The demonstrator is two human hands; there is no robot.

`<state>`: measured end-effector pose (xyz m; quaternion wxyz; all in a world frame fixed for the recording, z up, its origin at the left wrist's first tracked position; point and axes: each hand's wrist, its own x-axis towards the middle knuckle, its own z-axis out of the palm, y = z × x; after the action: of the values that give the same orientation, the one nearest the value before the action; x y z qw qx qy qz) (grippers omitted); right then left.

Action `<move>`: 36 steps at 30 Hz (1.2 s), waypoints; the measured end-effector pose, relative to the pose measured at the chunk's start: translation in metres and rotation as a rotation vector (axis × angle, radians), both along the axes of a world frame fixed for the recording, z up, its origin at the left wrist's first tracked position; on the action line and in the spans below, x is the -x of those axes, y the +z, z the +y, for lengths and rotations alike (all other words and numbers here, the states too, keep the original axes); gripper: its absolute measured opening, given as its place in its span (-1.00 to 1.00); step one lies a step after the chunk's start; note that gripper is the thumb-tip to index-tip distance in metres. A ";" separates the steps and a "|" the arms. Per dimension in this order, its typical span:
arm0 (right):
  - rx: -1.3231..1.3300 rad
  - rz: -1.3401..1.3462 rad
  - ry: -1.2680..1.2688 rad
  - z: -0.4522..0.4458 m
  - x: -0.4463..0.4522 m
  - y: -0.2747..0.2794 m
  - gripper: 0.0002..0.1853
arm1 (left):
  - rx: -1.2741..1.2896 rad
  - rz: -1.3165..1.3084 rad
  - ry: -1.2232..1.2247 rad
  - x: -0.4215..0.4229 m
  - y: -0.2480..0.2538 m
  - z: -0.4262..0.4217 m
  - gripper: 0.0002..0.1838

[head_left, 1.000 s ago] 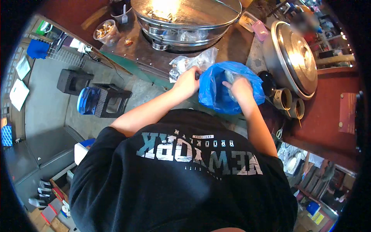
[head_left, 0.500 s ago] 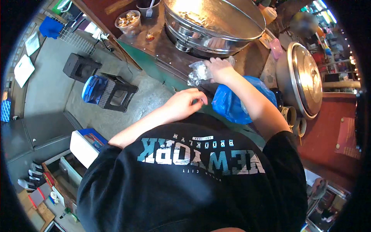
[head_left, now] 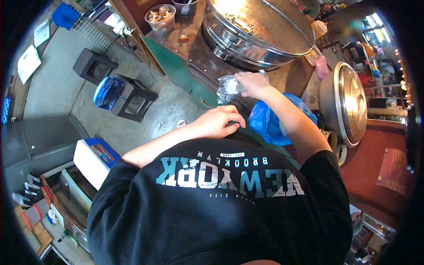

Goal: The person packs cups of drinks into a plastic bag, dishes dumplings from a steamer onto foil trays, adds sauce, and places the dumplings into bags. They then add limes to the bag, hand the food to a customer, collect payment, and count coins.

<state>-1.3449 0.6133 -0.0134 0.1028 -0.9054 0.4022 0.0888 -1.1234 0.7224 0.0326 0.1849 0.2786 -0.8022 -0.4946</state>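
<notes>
My right hand (head_left: 255, 84) is on a crumpled clear plastic bag (head_left: 228, 87) at the counter's near edge, its fingers closed on the plastic. Something whitish shows in the bag, too unclear to name. Under my right forearm lies a blue plastic bag (head_left: 267, 123). My left hand (head_left: 218, 121) hovers close to my shirt, loosely curled, thumb apart from the fingers, with nothing visible in it. Just beyond my right hand stands a large round metal pan (head_left: 238, 48) with food inside, brightly lit.
Plastic cups, one of them a tub of brownish food (head_left: 160, 22), stand at the counter's far left. A large lidded pot (head_left: 338, 104) is on the right. Black stools (head_left: 134, 99) and a blue-topped white box (head_left: 93, 161) stand to the left.
The camera view has shifted, so the counter and pan appear further right. My left hand has moved slightly right and down. The right hand stays at the clear plastic bag.
</notes>
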 end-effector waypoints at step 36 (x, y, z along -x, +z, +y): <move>-0.088 -0.121 -0.831 0.147 0.090 0.085 -0.49 | -0.185 0.009 0.282 0.104 -0.032 -0.027 -0.40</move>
<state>-1.4345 0.7605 0.0720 0.1918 -0.6645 0.7223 0.0038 -1.2278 0.6951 0.0004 0.2294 0.4020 -0.7054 -0.5367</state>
